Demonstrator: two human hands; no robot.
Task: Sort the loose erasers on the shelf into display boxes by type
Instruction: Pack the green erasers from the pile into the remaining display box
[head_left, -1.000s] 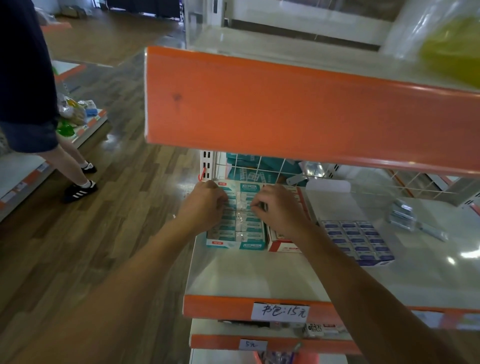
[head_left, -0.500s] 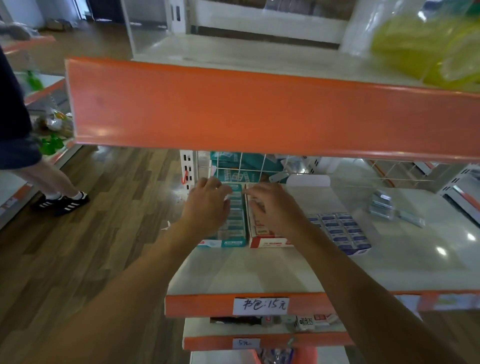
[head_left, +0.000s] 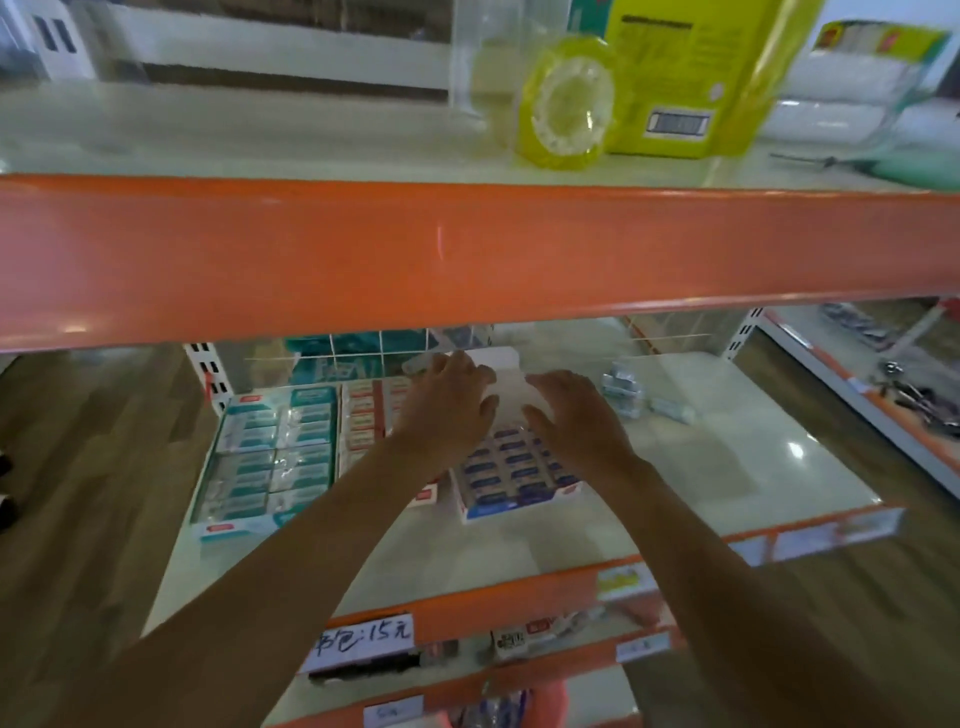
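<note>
Three display boxes stand side by side on the white shelf (head_left: 545, 535). A teal box (head_left: 265, 457) of clear-wrapped erasers is at the left, a red box (head_left: 363, 421) in the middle, a blue box (head_left: 514, 478) of blue-labelled erasers to the right. My left hand (head_left: 447, 410) lies over the blue box's left side and my right hand (head_left: 576, 415) over its right side, fingers spread toward its raised white flap (head_left: 506, 382). Neither hand holds an eraser. A few loose wrapped erasers (head_left: 623, 392) lie on the shelf right of my right hand.
An orange shelf edge (head_left: 467, 254) hangs close above the hands and hides the back of the shelf. Yellow packages (head_left: 660, 78) stand on the upper shelf. A wire grid (head_left: 374, 348) backs the boxes. Price tags (head_left: 363, 642) sit on the front edge.
Both hands have moved right from the teal and red boxes to the blue box. The view has tilted up, and the person at the left is out of sight.
</note>
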